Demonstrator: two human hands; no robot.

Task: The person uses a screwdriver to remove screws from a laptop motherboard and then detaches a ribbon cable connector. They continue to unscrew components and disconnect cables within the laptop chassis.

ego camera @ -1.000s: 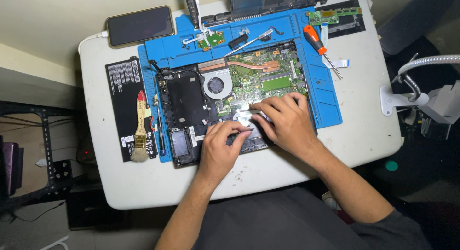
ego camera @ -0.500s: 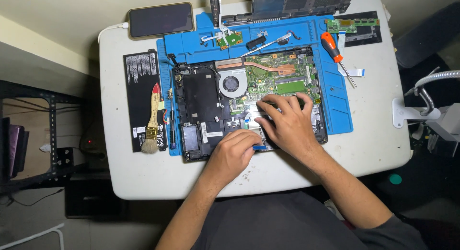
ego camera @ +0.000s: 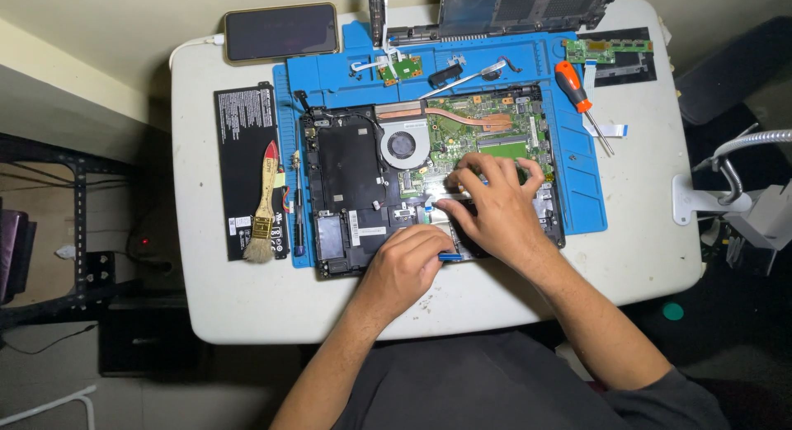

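An opened laptop base [ego camera: 355,183] lies on a blue work mat [ego camera: 586,191], its fan [ego camera: 404,143], copper heat pipe and green board exposed. My left hand [ego camera: 408,265] rests at the laptop's near edge, fingers curled around a small blue tool [ego camera: 450,256]. My right hand [ego camera: 495,203] presses flat on the board's lower middle, fingers spread over a pale ribbon cable [ego camera: 450,197]; nothing is gripped in it.
A black battery [ego camera: 241,141] with a paint brush [ego camera: 264,207] on it lies left of the mat. A phone [ego camera: 280,31] sits at the far left corner. An orange-handled screwdriver [ego camera: 577,92], small circuit boards and a laptop cover [ego camera: 520,5] are at the back. A lamp clamp [ego camera: 726,199] stands right.
The view has shifted, so the table sits further right in frame. My right hand has spread its fingers further up over the board. My left hand has kept its place at the near edge.
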